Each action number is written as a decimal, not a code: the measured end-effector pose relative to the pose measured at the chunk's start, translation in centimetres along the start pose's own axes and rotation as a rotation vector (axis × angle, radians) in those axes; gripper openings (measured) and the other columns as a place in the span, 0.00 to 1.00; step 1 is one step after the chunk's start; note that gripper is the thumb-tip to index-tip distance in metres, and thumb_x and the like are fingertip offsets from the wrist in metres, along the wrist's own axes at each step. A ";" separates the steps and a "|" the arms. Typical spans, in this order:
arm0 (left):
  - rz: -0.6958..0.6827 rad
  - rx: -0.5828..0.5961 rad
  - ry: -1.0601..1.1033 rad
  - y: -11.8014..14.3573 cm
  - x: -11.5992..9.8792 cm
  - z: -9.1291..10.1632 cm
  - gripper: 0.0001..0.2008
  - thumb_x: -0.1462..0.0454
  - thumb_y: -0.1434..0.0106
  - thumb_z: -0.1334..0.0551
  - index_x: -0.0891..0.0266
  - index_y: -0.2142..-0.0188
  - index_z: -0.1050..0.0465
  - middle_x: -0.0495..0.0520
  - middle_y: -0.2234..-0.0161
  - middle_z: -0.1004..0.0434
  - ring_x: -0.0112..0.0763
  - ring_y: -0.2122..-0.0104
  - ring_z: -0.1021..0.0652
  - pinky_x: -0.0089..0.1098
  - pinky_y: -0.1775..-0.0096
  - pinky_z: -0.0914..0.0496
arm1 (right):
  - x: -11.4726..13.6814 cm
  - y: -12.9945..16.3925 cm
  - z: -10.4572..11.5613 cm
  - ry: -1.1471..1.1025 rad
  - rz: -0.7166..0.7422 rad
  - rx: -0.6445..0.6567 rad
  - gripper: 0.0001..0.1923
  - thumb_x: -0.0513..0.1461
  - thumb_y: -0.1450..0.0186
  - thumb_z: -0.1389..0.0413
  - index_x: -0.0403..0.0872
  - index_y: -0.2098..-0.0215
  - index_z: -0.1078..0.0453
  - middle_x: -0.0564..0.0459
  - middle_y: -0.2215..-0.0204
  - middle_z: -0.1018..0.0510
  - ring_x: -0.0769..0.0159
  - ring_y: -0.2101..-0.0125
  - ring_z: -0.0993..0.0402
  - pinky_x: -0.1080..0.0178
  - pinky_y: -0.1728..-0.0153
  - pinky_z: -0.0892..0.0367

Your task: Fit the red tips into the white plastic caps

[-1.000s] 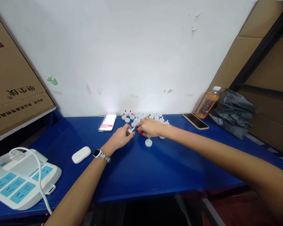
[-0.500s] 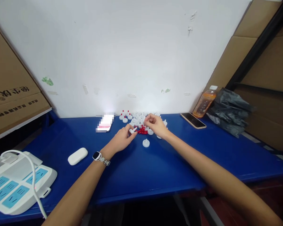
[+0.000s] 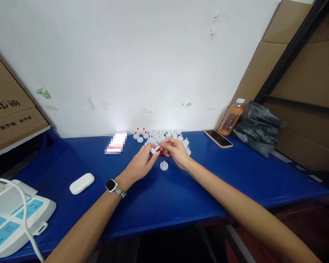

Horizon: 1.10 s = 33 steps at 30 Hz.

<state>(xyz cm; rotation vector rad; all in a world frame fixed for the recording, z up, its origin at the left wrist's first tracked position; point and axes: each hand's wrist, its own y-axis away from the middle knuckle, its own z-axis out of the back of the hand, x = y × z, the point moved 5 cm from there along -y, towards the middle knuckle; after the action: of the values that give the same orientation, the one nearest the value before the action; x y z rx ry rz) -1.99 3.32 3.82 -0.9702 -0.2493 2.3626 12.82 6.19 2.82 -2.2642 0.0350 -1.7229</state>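
Observation:
My left hand (image 3: 140, 162) is closed on a white nozzle cap (image 3: 154, 149), its spout pointing right. My right hand (image 3: 177, 151) meets it there, thumb and fingertips pinched at the spout's tip; whatever small piece they hold is hidden. Beneath the fingers lie small red tips (image 3: 161, 153), mostly covered by the hands. Behind is a pile of white nozzle caps (image 3: 168, 135), spouts bare where I can see them. Several white caps with red tips (image 3: 140, 139) stand to its left. One bare nozzle cap (image 3: 163, 166) stands upright nearer me on the blue table (image 3: 164, 201).
Left are a white earbud case (image 3: 82, 183), a power strip (image 3: 19, 223) with a cable, and a blurred bright phone-like screen (image 3: 116, 142). Right are a phone (image 3: 218, 138), an orange drink bottle (image 3: 231, 117) and a black plastic bag (image 3: 259, 128). A wall (image 3: 153, 65) closes the back.
My right hand has moved from over the pile to the spout of the cap in my left hand. The left hand keeps its hold. The view has shifted slightly right.

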 end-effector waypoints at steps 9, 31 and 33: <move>0.010 0.000 -0.036 0.2 -0.2 0.3 0.17 0.51 0.28 0.52 0.58 0.50 0.35 0.54 0.62 0.29 0.36 0.64 0.27 0.36 0.60 0.32 | 0.2 0.2 -0.1 -0.106 -0.061 0.004 0.14 0.44 0.47 0.32 0.45 0.71 0.27 0.55 0.77 0.24 0.73 0.78 0.36 0.67 0.77 0.41; -0.040 0.002 -0.074 0.4 -0.4 0.5 0.19 0.52 0.27 0.53 0.58 0.46 0.36 0.59 0.53 0.29 0.39 0.56 0.26 0.40 0.53 0.31 | 0.9 0.6 -0.6 0.164 0.022 0.104 0.17 0.51 0.43 0.35 0.46 0.69 0.29 0.56 0.78 0.25 0.70 0.76 0.31 0.65 0.73 0.37; -0.027 0.011 -0.109 0.4 -0.1 0.5 0.20 0.51 0.28 0.53 0.57 0.45 0.36 0.58 0.54 0.30 0.38 0.58 0.25 0.39 0.55 0.31 | 1.0 0.5 -0.5 0.200 0.023 0.109 0.18 0.52 0.43 0.35 0.46 0.70 0.30 0.56 0.79 0.25 0.70 0.77 0.32 0.65 0.73 0.36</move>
<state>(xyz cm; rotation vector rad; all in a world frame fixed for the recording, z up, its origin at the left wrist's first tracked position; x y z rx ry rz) -2.44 2.95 4.14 -0.8286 -0.2885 2.3932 12.67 5.39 3.72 -2.0015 0.0094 -1.8843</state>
